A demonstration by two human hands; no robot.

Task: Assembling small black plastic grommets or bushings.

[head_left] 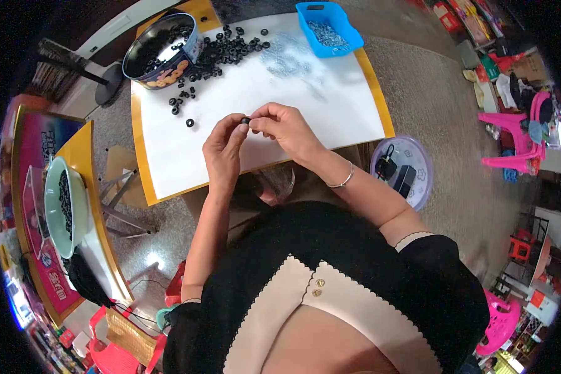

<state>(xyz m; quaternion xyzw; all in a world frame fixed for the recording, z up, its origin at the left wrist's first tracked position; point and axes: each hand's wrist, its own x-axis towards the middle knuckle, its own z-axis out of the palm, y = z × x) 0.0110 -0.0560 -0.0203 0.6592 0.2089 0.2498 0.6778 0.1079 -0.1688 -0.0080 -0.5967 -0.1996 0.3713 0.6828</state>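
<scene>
Above the white-topped table (330, 115), near its front edge, my two hands meet over a small black round part (245, 121). My left hand (223, 148) pinches it between thumb and fingertips. Closed fingertips of my right hand (291, 132) press on the same part from the right; whether they also hold a smaller piece is hidden. A loose black ring-shaped part (190, 123) lies left of my hands. Farther back spreads a pile of similar black parts (230, 48), beside a round tin (195, 53) that holds more.
A blue plastic basket (305, 9) with small shiny pieces stands at the far right, with more such pieces (287, 62) scattered beside it. A pale green basin (80, 206) of black parts sits at left. A lidded-looking purple stool (427, 168) carries black devices at right.
</scene>
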